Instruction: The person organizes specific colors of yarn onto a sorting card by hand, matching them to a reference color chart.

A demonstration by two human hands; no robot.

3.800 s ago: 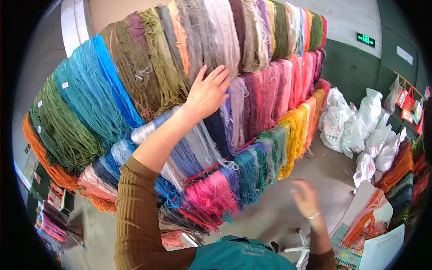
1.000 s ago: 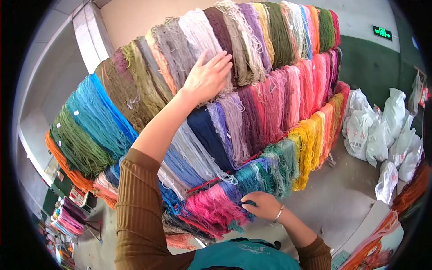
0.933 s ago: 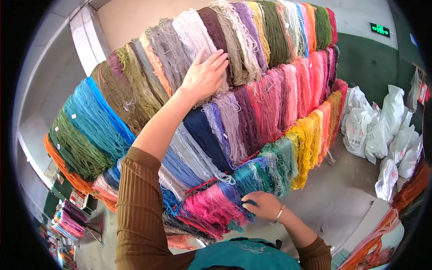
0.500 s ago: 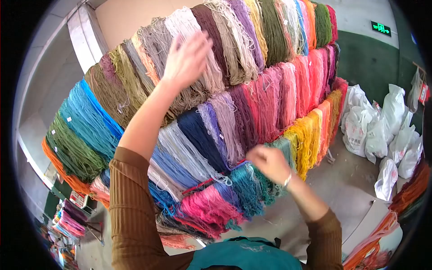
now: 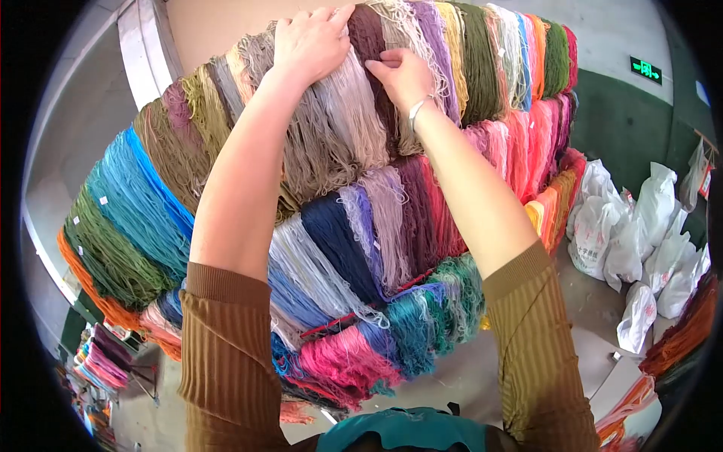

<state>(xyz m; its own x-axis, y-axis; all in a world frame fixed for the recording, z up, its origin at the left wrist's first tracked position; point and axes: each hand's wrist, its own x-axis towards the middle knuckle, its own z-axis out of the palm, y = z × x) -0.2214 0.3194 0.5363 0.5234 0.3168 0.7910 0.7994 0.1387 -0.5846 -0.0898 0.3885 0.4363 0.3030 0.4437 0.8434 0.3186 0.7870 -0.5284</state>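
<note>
The pale grey-pink hank (image 5: 354, 113) hangs in the top row of the yarn rack (image 5: 151, 188), near its upper edge, beside a dark maroon hank (image 5: 373, 45). The left hand (image 5: 309, 41) lies over the pale hank's crown, fingers curled into the strands. The right hand (image 5: 399, 71) — a second ago down at the teal hanks (image 5: 422, 316) on the bottom row — has come up beside it, fingertips pinched on threads at the maroon hank's edge. Both hands now work the same spot. White sacks (image 5: 625, 226) sit on the floor (image 5: 580, 294) off the rack's right end.
</note>
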